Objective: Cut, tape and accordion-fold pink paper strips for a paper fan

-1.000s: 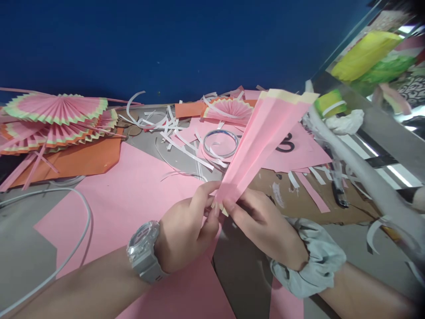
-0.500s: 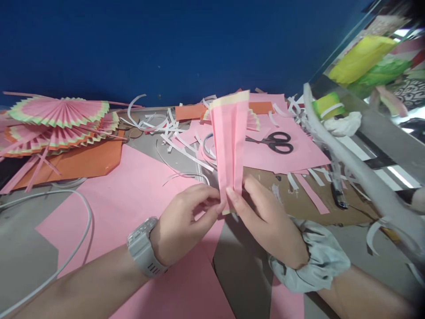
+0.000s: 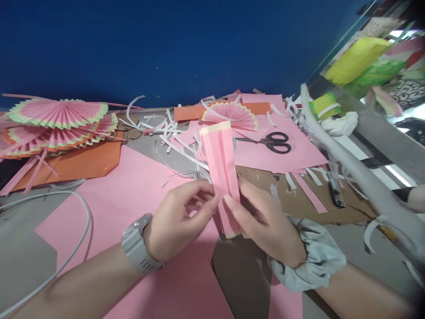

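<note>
A pleated strip of pink paper (image 3: 221,155) with pale yellow ends stands nearly upright in front of me, tilted a little to the left. My right hand (image 3: 265,221) grips it around the middle, thumb on the front face and fingers behind. My left hand (image 3: 182,217) pinches the paper's left edge between thumb and forefinger at about the same height. The paper's back is hidden. Beneath my hands lies a large sheet of pink paper (image 3: 126,204) on the grey table.
Finished pink paper fans (image 3: 63,113) are piled at the left on orange paper (image 3: 83,161). Another fan (image 3: 229,114) and black-handled scissors (image 3: 279,142) lie behind the strip. White paper scraps (image 3: 156,122), a box cutter (image 3: 337,195), cardboard (image 3: 299,208) and a white cable (image 3: 88,217) surround the work.
The pleated paper has been lowered between my hands, so both hold it nearer its middle. More of its lower end shows, and the fan behind is uncovered.
</note>
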Demonstrator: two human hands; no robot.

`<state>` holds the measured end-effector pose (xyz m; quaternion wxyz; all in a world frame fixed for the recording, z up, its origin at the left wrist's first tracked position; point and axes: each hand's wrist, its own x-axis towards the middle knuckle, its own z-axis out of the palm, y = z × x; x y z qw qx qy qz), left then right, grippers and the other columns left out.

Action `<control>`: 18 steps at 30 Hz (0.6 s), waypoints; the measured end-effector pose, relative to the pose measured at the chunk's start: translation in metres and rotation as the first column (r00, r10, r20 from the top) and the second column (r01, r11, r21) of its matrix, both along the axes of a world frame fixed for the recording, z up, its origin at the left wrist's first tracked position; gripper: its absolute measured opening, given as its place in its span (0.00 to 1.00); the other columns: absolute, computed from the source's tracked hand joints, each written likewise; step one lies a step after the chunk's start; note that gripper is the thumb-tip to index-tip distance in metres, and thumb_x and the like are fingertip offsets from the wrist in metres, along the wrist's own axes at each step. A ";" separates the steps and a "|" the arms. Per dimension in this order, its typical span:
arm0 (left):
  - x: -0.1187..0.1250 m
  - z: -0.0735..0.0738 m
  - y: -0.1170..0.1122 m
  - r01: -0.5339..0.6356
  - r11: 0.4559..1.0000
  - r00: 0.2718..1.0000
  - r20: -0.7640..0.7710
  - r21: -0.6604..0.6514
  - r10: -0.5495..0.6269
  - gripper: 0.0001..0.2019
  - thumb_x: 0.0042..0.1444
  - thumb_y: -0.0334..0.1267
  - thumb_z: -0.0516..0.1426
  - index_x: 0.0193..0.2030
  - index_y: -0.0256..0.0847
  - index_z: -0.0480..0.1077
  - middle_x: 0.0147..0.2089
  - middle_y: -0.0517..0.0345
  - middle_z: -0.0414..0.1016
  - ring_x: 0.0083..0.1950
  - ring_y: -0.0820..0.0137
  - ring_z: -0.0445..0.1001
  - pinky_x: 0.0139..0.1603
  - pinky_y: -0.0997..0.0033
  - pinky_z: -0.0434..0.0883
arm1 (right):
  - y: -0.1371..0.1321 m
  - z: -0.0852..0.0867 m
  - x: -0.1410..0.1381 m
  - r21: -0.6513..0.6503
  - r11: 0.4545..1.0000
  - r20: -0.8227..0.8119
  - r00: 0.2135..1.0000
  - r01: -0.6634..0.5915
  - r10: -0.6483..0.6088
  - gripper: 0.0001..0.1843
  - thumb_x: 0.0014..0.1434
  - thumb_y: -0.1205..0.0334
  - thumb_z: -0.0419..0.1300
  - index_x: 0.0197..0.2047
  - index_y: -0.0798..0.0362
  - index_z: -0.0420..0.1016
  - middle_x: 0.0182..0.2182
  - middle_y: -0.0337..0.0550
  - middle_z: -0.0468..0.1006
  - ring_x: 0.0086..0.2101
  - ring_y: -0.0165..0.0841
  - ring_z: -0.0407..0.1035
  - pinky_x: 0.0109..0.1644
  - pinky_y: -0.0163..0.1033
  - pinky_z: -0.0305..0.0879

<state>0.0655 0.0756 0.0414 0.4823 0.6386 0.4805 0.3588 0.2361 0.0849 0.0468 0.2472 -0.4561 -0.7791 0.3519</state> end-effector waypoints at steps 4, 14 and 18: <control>0.001 0.001 -0.004 0.086 0.990 0.996 0.026 -0.112 -0.084 0.07 0.59 0.36 0.50 0.32 0.37 0.65 0.29 0.58 0.70 0.30 0.73 0.70 0.31 0.76 0.67 | -0.001 -0.003 0.002 0.039 0.999 0.024 1.000 0.001 -0.002 0.14 0.60 0.69 0.50 0.25 0.51 0.50 0.20 0.32 0.57 0.22 0.25 0.54 0.26 0.33 0.51; 0.005 -0.007 -0.006 -0.009 0.999 0.995 -0.103 -0.033 0.005 0.08 0.57 0.32 0.51 0.27 0.38 0.65 0.24 0.64 0.66 0.25 0.79 0.63 0.26 0.81 0.62 | -0.003 -0.007 -0.002 0.074 0.997 0.088 0.996 -0.003 -0.003 0.16 0.58 0.66 0.50 0.22 0.52 0.47 0.17 0.31 0.54 0.20 0.25 0.50 0.24 0.34 0.48; 0.003 -0.005 -0.004 0.038 0.993 0.999 0.032 -0.107 -0.035 0.07 0.58 0.35 0.50 0.31 0.38 0.65 0.27 0.62 0.66 0.27 0.77 0.64 0.27 0.79 0.63 | -0.001 -0.004 0.001 -0.068 0.987 -0.174 0.976 -0.145 0.131 0.16 0.65 0.64 0.40 0.25 0.51 0.54 0.22 0.35 0.60 0.24 0.28 0.57 0.30 0.35 0.55</control>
